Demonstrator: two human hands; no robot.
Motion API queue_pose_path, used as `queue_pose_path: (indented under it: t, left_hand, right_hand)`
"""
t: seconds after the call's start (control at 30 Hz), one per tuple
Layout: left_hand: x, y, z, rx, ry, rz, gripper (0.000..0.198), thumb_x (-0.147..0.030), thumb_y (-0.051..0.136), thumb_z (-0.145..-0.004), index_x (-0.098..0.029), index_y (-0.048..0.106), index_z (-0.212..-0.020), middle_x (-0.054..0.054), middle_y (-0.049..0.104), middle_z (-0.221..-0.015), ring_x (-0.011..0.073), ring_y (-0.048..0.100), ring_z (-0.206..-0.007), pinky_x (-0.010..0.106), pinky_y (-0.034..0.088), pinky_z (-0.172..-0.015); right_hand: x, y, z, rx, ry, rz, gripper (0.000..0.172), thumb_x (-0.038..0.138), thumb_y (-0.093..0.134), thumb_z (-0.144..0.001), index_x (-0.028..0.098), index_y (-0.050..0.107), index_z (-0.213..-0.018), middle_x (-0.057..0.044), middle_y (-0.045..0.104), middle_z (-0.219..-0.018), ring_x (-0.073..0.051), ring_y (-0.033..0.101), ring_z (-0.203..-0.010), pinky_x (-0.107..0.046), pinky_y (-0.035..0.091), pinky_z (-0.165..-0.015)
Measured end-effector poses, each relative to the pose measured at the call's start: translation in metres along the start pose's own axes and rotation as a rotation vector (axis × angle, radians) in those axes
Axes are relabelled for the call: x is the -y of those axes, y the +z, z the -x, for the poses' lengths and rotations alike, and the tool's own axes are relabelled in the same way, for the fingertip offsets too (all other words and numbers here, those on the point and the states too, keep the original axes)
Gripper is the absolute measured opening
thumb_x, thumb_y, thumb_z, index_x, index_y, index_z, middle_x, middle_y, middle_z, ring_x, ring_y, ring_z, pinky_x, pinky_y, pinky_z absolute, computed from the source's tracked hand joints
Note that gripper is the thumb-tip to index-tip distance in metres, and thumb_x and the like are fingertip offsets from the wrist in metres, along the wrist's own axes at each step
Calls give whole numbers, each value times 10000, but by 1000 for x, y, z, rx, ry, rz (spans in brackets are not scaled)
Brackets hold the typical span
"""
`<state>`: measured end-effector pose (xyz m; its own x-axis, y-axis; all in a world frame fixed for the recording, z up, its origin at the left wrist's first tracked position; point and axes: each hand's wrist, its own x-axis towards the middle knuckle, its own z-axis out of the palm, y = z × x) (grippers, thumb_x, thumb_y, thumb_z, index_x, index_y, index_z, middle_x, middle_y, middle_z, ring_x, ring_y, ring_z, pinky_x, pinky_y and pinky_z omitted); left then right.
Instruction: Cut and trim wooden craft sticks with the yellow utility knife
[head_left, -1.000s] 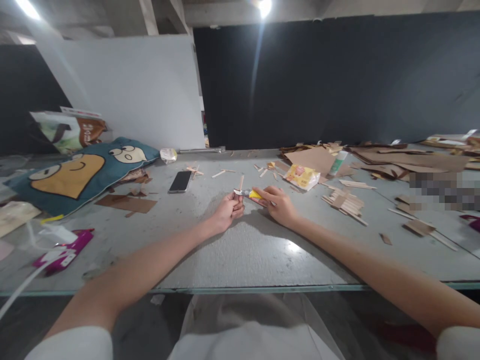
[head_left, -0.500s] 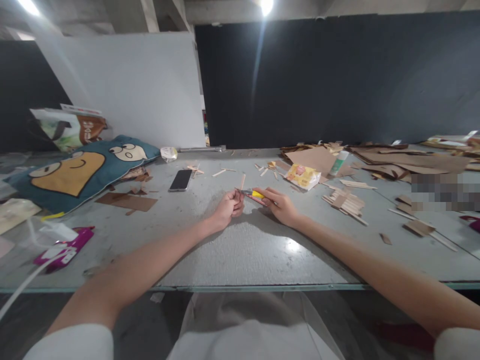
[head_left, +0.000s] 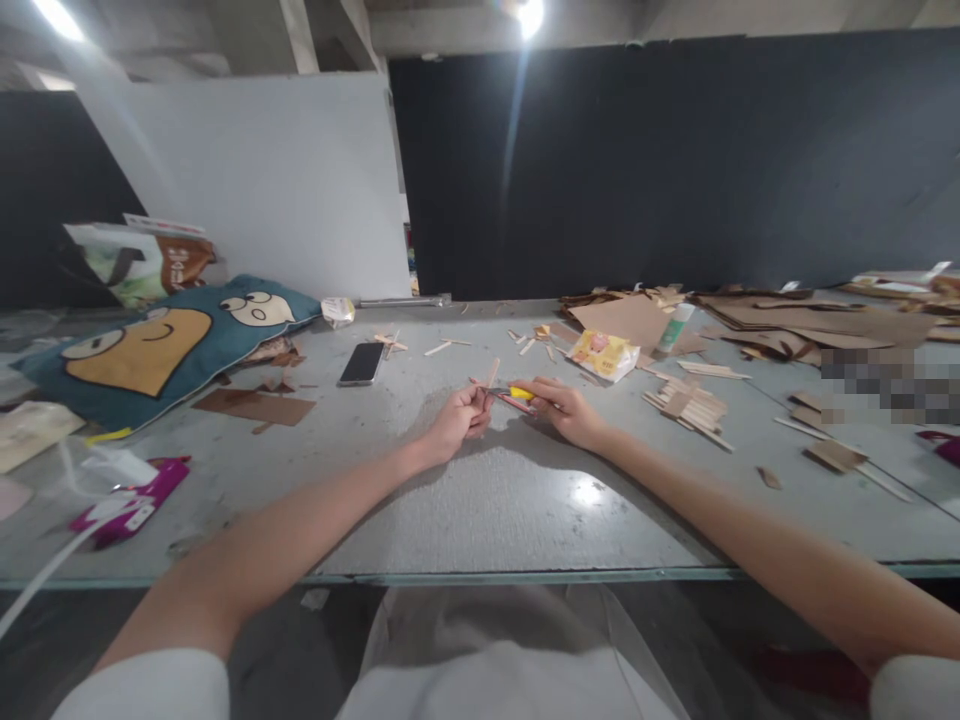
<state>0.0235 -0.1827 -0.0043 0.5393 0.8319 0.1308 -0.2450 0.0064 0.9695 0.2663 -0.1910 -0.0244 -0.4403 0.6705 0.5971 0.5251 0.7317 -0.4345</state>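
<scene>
Over the middle of the table, my left hand (head_left: 463, 415) is closed, pinching a thin wooden stick (head_left: 493, 373) that points up and away from me. My right hand (head_left: 566, 408) is wrapped round pliers (head_left: 519, 394) with yellow and red handles. Their metal jaws reach left to the stick at my left fingertips. Whether the jaws are clamped on the wood is too small to make out. Beyond my hands lie several loose stick pieces (head_left: 448, 347).
A phone (head_left: 361, 364) lies left of my hands, near a blue cushion (head_left: 172, 345) and a purple power strip (head_left: 135, 500). On the right are a yellow packet (head_left: 602, 355), a glue stick (head_left: 676, 328), a stack of sticks (head_left: 694, 410) and cardboard sheets (head_left: 817, 320).
The stick in my left hand leans a little more to the right. The pliers' handles look slightly farther apart, and both hands stay in nearly the same place.
</scene>
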Motion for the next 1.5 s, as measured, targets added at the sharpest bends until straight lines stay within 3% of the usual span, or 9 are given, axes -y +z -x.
queue_pose_path:
  t: [0.3,0.87,1.23,1.5]
  left_hand:
    - [1,1,1,-13,-50,14,173,-34,550,-724,-194,492,-693,-80,366,-584,49,250,-419,225,158,-472]
    - [6,-3,-3,76,-70,-28,171,-31,534,-659,-199,514,-681,-87,322,-523,64,211,-419,218,139,-454]
    - [2,-2,0,2,-49,82,170,-29,535,-679,-191,514,-727,-89,375,-570,40,216,-411,202,149,-454]
    - [7,-6,-6,-22,-142,-56,216,23,494,-624,-184,520,-681,-86,339,-527,53,224,-409,228,113,-469]
  right_hand:
    - [1,0,1,1,-1,-24,461,405,403,-1116,263,676,-1460,-83,682,-938,-241,621,-850,-387,501,-851]
    - [0,4,3,-9,10,1,453,278,433,-1084,265,688,-1457,-84,690,-976,-222,622,-843,-362,509,-854]
    - [-3,4,-1,12,47,-22,456,258,455,-1059,231,698,-1443,-73,679,-922,-208,619,-791,-333,498,-800]
    - [-11,10,3,-12,27,50,463,221,463,-1045,256,704,-1440,-99,735,-1038,-234,658,-906,-385,496,-912]
